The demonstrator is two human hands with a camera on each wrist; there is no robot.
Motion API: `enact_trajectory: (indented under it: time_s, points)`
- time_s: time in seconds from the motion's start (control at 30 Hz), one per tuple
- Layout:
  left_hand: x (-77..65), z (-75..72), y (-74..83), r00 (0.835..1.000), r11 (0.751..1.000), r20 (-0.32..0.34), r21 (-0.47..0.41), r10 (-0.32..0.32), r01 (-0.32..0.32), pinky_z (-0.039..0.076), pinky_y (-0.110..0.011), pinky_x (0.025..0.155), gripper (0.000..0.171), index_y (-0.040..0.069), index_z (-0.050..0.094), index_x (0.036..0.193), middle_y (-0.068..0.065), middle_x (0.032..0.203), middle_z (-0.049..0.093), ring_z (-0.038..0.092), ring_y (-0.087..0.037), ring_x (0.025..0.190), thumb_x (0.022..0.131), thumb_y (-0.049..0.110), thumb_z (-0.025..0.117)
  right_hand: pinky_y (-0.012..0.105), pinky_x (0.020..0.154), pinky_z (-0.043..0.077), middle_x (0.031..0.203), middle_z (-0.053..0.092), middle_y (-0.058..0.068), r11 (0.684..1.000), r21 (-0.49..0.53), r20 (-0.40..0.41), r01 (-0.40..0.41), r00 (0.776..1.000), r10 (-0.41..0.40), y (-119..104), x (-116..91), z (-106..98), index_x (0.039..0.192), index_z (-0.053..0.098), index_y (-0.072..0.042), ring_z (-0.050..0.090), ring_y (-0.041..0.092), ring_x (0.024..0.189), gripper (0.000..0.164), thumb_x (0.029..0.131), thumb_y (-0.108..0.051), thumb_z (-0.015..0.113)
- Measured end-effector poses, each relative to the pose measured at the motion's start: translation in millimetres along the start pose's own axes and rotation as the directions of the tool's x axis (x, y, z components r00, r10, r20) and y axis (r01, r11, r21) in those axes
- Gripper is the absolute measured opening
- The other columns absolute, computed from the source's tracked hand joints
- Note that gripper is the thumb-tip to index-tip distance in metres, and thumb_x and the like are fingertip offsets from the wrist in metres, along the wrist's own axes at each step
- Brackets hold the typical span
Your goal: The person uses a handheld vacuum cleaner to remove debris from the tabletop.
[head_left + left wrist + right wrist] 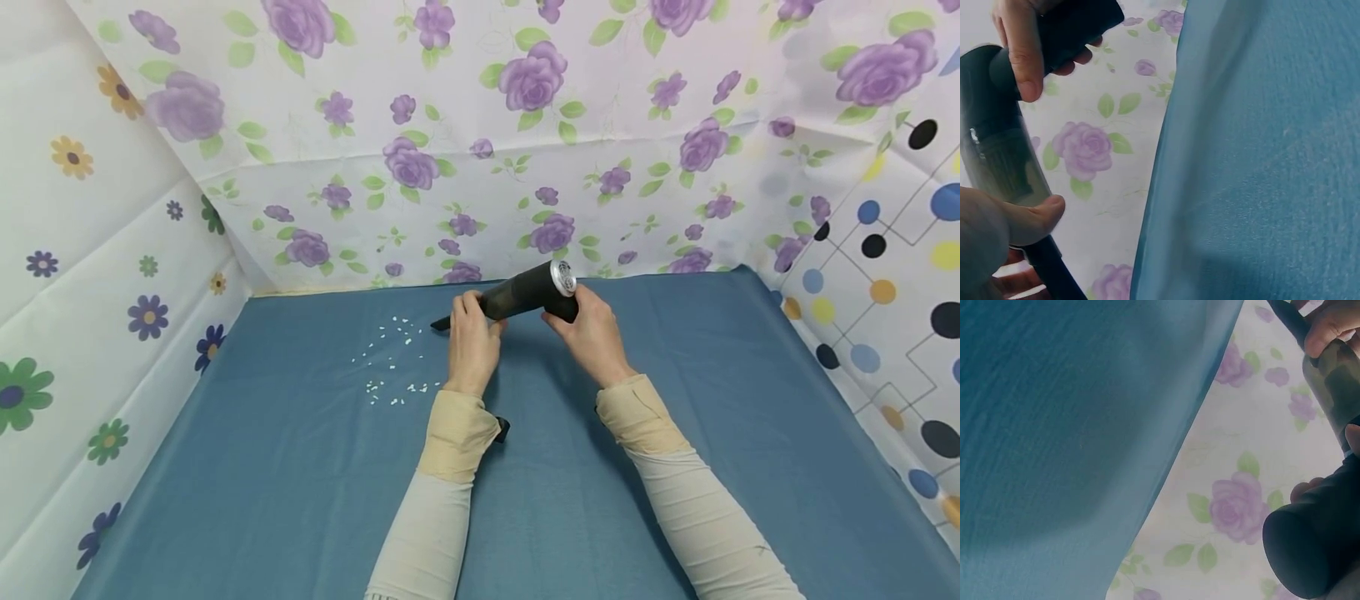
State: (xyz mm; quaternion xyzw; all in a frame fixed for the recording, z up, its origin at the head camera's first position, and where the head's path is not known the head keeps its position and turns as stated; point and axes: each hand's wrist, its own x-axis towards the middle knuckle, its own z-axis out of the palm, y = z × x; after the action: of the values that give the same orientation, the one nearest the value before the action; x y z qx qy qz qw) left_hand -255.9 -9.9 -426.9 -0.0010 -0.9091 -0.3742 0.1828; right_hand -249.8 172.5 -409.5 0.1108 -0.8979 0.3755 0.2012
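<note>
A black handheld vacuum cleaner point(531, 288) with a silver round end is held above the blue cloth, tilted so its narrow nozzle point(441, 324) points down and left. My left hand point(474, 346) holds its front part; in the left wrist view the thumb lies across the see-through dust cup point(1007, 162), close to the nozzle's base. Around the handle point(1297, 550), set at an angle to the body, my right hand point(597, 335) is curled. Small white scraps point(392, 364) lie scattered on the cloth, left of the nozzle and left hand.
Blue cloth point(300, 483) covers the table. Behind it rises a white sheet with purple flowers point(408, 162). Flower-patterned sheeting point(105, 333) stands at the left, and dotted sheeting point(862, 308) at the right. A small black object point(502, 430) shows at the left cuff.
</note>
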Motion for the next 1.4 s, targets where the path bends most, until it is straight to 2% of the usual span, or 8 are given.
enact_trajectory:
  time_s: [0.3,0.67,0.83,0.93,1.17,1.4]
  points:
    - [4.6,9.3,-3.4,1.0,0.999,-0.006,-0.035,0.018,-0.018,0.045,-0.041,0.099,0.047,0.008,0.044,0.129,-0.011,0.123,0.046,0.048,-0.025,0.117,0.092,0.018,0.071,0.049,0.08,0.052,0.109,0.062,0.019,1.0,-0.029,-0.044,-0.01,0.999,0.008,1.2,-0.1,3.1,0.122,0.058,-0.001,0.063,0.035,0.096,0.047,0.086,-0.022,0.079]
    - [5.4,11.0,-5.1,1.0,0.999,0.013,-0.051,-0.002,0.003,0.045,-0.042,0.097,0.048,0.008,0.044,0.129,-0.012,0.123,0.046,0.049,-0.026,0.116,0.091,0.017,0.072,0.049,0.078,0.052,0.108,0.062,0.018,1.0,-0.028,-0.045,-0.002,0.999,0.001,3.0,0.2,4.9,0.121,0.058,-0.002,0.063,0.034,0.094,0.046,0.085,-0.021,0.079]
    - [5.3,10.8,-6.8,1.0,0.998,0.01,-0.058,0.019,-0.018,0.045,-0.042,0.098,0.048,0.007,0.044,0.129,-0.012,0.123,0.046,0.049,-0.027,0.116,0.091,0.016,0.072,0.049,0.081,0.052,0.111,0.062,0.018,1.0,-0.026,-0.036,-0.002,0.999,0.001,2.7,-0.3,4.7,0.123,0.058,-0.001,0.063,0.034,0.096,0.048,0.086,-0.021,0.079]
    - [4.5,8.4,-6.9,1.0,0.999,0.013,-0.046,0.016,-0.015,0.045,-0.042,0.097,0.047,0.007,0.044,0.129,-0.013,0.123,0.046,0.049,-0.027,0.115,0.091,0.016,0.072,0.049,0.081,0.052,0.111,0.063,0.018,1.0,-0.018,-0.021,-0.007,1.0,0.006,2.2,-0.6,5.2,0.124,0.057,-0.001,0.063,0.034,0.097,0.048,0.086,-0.022,0.078]
    - [2.7,-2.8,-7.7,0.999,0.999,0.017,-0.007,-0.047,0.047,0.047,-0.044,0.095,0.046,0.008,0.045,0.126,-0.012,0.122,0.046,0.05,-0.027,0.115,0.09,0.014,0.073,0.047,0.078,0.052,0.11,0.062,0.019,1.0,0.002,0.026,-0.005,1.0,0.005,1.2,-2.6,12.8,0.125,0.057,-0.001,0.063,0.033,0.095,0.049,0.087,-0.023,0.077]
    - [2.8,-11.2,-10.1,0.997,0.997,0.024,-0.003,-0.073,0.073,0.047,-0.045,0.094,0.046,0.008,0.046,0.125,-0.013,0.12,0.046,0.051,-0.028,0.113,0.088,0.011,0.074,0.045,0.074,0.053,0.107,0.062,0.017,1.0,0.017,0.035,0.004,0.999,-0.005,-2.5,-5.0,19.5,0.123,0.057,-0.002,0.063,0.032,0.091,0.047,0.087,-0.025,0.077]
